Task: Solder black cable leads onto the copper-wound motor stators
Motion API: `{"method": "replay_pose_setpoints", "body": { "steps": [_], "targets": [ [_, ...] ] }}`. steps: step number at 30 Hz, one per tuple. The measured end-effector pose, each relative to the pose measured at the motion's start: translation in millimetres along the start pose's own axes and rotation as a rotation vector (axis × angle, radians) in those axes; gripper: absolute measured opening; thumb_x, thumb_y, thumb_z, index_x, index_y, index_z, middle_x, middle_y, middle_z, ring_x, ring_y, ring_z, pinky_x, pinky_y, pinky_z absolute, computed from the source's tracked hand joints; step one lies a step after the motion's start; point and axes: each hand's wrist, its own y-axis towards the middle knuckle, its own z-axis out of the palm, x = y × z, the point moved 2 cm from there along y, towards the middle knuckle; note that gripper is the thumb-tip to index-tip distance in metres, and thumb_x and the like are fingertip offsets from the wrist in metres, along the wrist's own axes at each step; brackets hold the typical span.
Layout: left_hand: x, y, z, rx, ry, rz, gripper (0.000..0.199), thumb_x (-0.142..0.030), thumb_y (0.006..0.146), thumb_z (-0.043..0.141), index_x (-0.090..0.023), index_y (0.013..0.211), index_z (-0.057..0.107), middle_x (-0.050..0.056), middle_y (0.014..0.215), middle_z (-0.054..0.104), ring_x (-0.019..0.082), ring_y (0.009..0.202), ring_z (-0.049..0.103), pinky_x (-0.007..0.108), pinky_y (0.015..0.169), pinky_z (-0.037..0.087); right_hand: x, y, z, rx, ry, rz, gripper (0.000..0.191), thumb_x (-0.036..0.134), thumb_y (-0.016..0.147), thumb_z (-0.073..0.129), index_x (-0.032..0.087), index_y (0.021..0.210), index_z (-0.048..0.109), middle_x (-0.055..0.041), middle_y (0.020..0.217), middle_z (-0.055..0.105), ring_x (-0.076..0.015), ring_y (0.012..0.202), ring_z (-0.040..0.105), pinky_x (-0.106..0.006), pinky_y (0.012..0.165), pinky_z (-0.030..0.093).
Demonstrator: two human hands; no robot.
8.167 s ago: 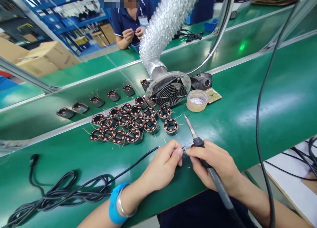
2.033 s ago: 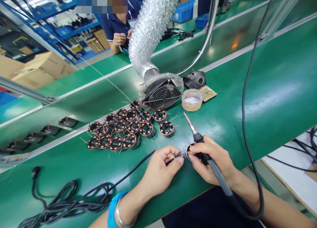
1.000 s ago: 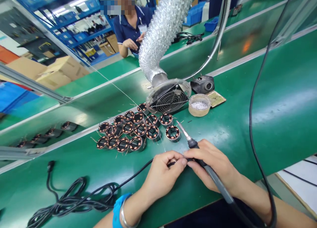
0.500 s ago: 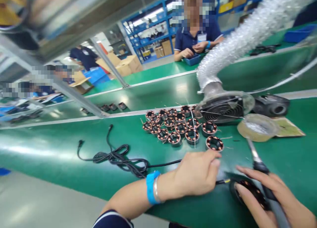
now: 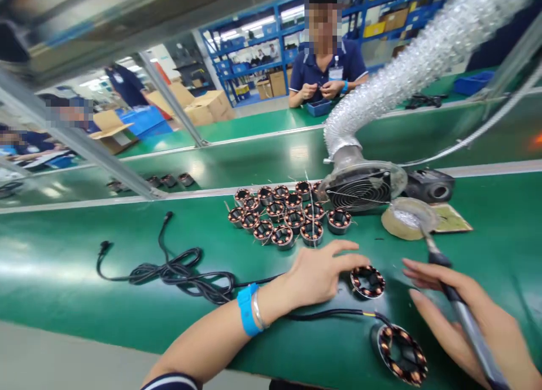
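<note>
My left hand [image 5: 319, 272], with a blue band and a silver bangle at the wrist, reaches over the green bench. Its fingers are apart, and a fingertip meets the rim of a copper-wound ring [image 5: 367, 282]. Nearer to me, a second copper-wound ring [image 5: 402, 354] lies tilted, joined to a black cable [image 5: 330, 315] that passes under my left wrist. My right hand [image 5: 470, 316] holds a soldering iron [image 5: 463, 316], thumb and forefinger apart around empty air. The iron's metal end points at a round, pale yellow-rimmed container [image 5: 402, 223].
Several copper-wound rings [image 5: 293, 219] stand grouped beyond my left hand. A coiled black cord [image 5: 182, 271] lies left. A fan [image 5: 359, 189] with a silver duct [image 5: 381, 91] stands at the back, beside a black device [image 5: 429, 185]. Across the bench sits a person [image 5: 326, 71].
My right hand has let go of the cabled ring, which now rests on the bench. The single ring has come nearer to me, and my left hand's fingers have spread. The view has shifted.
</note>
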Motion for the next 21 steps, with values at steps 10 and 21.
{"method": "replay_pose_setpoints", "body": {
  "steps": [10, 21],
  "targets": [
    [11.1, 2.1, 3.4, 0.045, -0.636, -0.290, 0.037, -0.041, 0.100, 0.038, -0.016, 0.099, 0.065, 0.004, 0.077, 0.074, 0.017, 0.075, 0.064, 0.027, 0.080, 0.045, 20.3, 18.5, 31.7, 0.379, 0.230, -0.011, 0.056, 0.012, 0.078, 0.070, 0.025, 0.128, 0.048, -0.0071, 0.127, 0.065, -0.0202, 0.108, 0.068, -0.029, 0.088, 0.058],
    [4.7, 3.9, 1.8, 0.160, -0.481, -0.327, 0.043, -0.050, 0.094, 0.048, -0.016, 0.070, 0.056, -0.003, 0.062, 0.045, 0.012, 0.060, 0.037, 0.023, 0.057, 0.028, 14.0, 4.4, 29.6, 0.245, 0.212, -0.013, 0.056, 0.016, 0.077, 0.071, 0.023, 0.127, 0.047, -0.0056, 0.114, 0.065, -0.0205, 0.099, 0.065, -0.034, 0.087, 0.052]
  ]
}}
